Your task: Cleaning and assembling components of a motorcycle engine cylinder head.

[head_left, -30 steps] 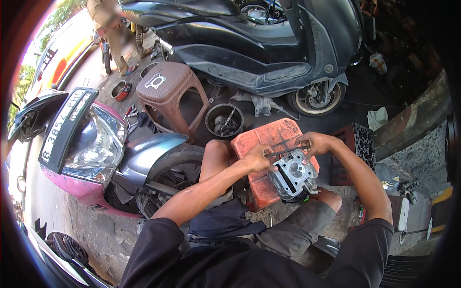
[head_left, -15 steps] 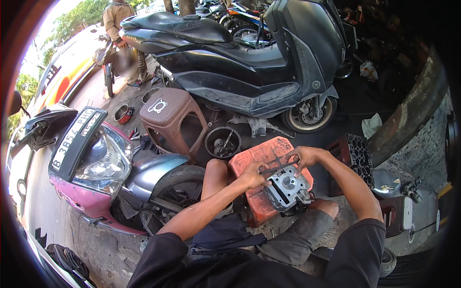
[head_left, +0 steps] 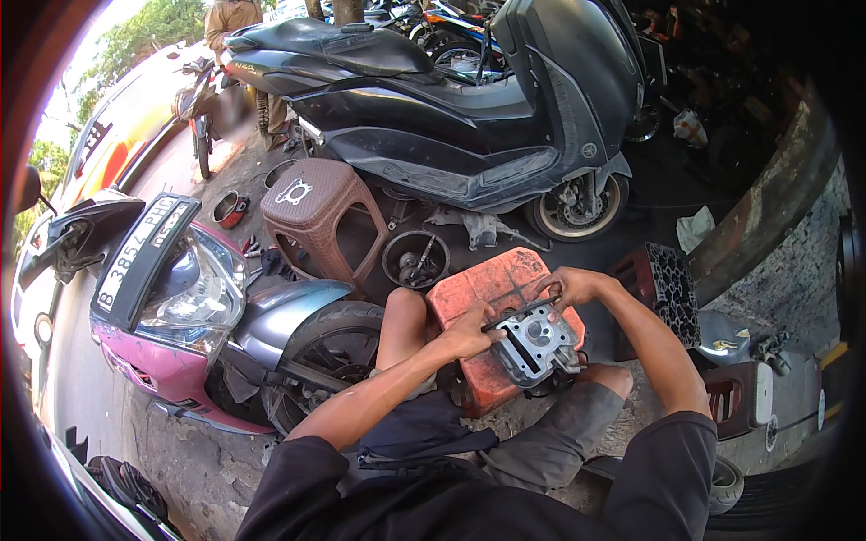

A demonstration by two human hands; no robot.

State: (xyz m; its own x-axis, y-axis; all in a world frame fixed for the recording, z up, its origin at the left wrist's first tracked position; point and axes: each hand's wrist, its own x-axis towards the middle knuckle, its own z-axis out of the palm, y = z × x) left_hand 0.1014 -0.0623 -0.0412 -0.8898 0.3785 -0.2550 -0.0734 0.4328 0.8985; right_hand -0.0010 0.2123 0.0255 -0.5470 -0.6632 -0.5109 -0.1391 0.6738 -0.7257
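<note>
A grey metal cylinder head (head_left: 528, 362) rests on a worn orange plastic block-like container (head_left: 474, 278) between my knees, its flat face with the round chamber and long slot turned up. Along its far edge lies a thin dark flat bar (head_left: 520, 313), possibly a file; its exact kind is unclear. My left hand (head_left: 467, 334) is closed on the bar's left end, thumb near the head's corner. Fingers of my right hand (head_left: 575, 288) pinch the other end, at the head's far right corner.
A brown plastic stool (head_left: 311, 200) and a dark bowl of metal parts (head_left: 415, 260) stand beyond the container. A pink scooter (head_left: 162, 352) is at left, a black scooter (head_left: 433, 135) at the back. A crate (head_left: 666, 287) lies right; a person (head_left: 232, 20) stands far left.
The whole view has shifted slightly. Both hands stay on the bar at the head's far edge, with little visible movement. The person at the back has moved a little.
</note>
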